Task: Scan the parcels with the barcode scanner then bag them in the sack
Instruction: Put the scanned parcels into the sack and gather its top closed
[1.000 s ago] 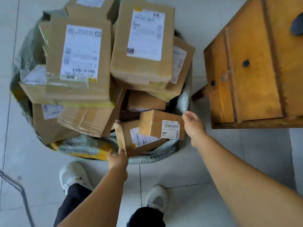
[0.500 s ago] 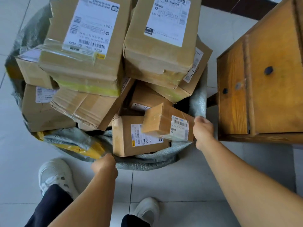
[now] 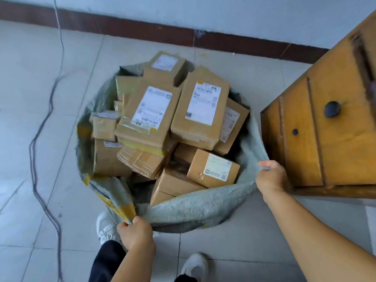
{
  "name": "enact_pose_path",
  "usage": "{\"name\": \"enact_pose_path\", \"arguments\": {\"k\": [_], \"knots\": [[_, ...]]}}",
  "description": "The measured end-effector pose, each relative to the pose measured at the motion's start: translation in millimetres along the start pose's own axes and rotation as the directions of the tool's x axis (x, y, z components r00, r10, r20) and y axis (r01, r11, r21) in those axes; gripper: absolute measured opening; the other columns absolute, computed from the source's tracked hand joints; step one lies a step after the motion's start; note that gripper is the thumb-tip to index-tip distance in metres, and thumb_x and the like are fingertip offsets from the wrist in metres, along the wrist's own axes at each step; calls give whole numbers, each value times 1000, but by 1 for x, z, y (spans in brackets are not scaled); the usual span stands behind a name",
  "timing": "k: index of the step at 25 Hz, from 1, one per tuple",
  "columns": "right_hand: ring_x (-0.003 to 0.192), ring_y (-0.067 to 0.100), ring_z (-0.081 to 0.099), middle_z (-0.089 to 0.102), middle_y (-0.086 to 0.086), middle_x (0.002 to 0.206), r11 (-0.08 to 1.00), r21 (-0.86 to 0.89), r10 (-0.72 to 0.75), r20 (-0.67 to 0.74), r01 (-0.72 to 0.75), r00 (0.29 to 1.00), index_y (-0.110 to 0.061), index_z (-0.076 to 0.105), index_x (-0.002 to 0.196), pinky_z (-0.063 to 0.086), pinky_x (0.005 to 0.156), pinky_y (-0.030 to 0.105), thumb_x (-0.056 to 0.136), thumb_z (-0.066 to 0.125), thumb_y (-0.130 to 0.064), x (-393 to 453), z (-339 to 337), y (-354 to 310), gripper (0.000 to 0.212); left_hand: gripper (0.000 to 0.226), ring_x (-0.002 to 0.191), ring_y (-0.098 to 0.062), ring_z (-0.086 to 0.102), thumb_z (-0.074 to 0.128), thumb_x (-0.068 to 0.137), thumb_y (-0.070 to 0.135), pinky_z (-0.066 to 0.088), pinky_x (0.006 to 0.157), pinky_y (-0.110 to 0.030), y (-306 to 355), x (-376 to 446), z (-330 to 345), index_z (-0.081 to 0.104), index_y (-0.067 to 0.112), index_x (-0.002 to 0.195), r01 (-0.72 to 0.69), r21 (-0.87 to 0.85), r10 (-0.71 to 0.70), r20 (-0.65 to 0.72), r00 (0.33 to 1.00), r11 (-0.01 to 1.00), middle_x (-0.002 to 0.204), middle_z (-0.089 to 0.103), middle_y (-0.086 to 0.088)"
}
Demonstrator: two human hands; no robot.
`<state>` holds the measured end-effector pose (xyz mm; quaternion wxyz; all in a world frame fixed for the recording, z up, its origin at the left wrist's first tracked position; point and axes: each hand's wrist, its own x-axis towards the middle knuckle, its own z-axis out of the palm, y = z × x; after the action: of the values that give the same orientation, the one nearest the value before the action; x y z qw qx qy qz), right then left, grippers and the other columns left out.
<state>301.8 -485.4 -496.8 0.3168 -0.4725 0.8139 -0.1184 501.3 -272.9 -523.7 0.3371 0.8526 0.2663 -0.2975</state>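
A grey-green woven sack [image 3: 195,208] with yellow bands stands open on the tiled floor, piled with several brown cardboard parcels [image 3: 201,110] bearing white labels. My left hand [image 3: 136,233] is closed on the sack's near rim, at a yellow band. My right hand [image 3: 270,178] grips the rim on the right side, beside a small labelled parcel [image 3: 213,167]. The rim is stretched taut between both hands. No barcode scanner is in view.
A wooden cabinet [image 3: 329,127] with dark knobs stands close against the sack's right side. Dark cables [image 3: 40,151] trail across the floor at the left. A wall with a brown skirting [image 3: 142,29] runs behind. My white shoes [image 3: 105,226] stand just below the sack.
Both hands have taken hold of the sack's rim and pulled it up and toward me. The view has risen, so the whole sack and the wall now show.
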Motion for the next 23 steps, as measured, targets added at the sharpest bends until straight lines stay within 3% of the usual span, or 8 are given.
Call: {"name": "enact_pose_path", "arguments": {"k": [3, 11, 17, 23], "knots": [[100, 41, 60, 59, 13, 123, 999, -43, -33, 6, 34, 999, -22, 67, 98, 52, 88, 44, 84, 43, 5, -10, -28, -23, 38, 31, 96, -43, 55, 45, 91, 8, 43, 84, -45, 32, -23, -22, 53, -4, 118, -68, -32, 67, -28, 997, 997, 109, 59, -28], [106, 36, 56, 52, 13, 128, 966, -158, -198, 69, 206, 978, -8, 67, 111, 42, 83, 32, 92, 42, 5, -47, -46, -79, 34, 10, 72, -31, 46, 42, 93, 9, 32, 61, -37, 88, -79, -55, 47, 5, 101, -259, -12, 259, 24, 966, 966, 80, 51, -14], [114, 34, 52, 44, 12, 135, 916, -364, -84, 237, 169, 968, -14, 55, 132, 44, 91, 35, 92, 41, 1, -62, -29, -90, 46, 16, 66, -23, 46, 45, 96, 13, 35, 65, -37, 93, -55, -45, 48, 2, 108, -75, 101, 59, 156, 986, 992, 79, 50, -10], [133, 27, 37, 29, 5, 150, 825, -521, -18, 364, 219, 931, -16, 35, 145, 36, 108, 37, 93, 48, -29, -105, 3, -107, 55, 30, 56, -19, 45, 50, 96, 21, 34, 48, -26, 96, -36, -41, 61, -4, 111, -11, 248, -90, 389, 917, 969, 70, 55, -9]]}}
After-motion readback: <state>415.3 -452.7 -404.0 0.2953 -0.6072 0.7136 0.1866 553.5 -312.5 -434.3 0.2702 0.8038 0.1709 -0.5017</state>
